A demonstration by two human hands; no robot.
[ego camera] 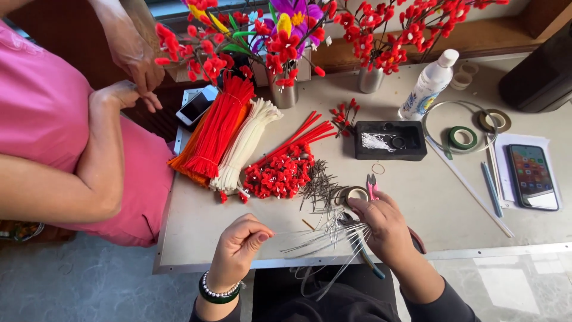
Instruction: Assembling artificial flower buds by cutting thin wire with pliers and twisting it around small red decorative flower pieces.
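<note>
pinching thin wires [325, 235], left hand [238, 247] and right hand [384, 229], white bottle [429, 86] behind

A craft workshop for handmade flowers: bundled pipe cleaners [221, 128] in red, orange and white lie left of a pile of small red blossoms [279, 174], finished flower sprays [381, 36] standing behind it (in metal cups), tape rolls [463, 138] to its right.

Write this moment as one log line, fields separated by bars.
left hand: pinches thin wire | right hand: holds wire bundle | table: red flower pile
</note>
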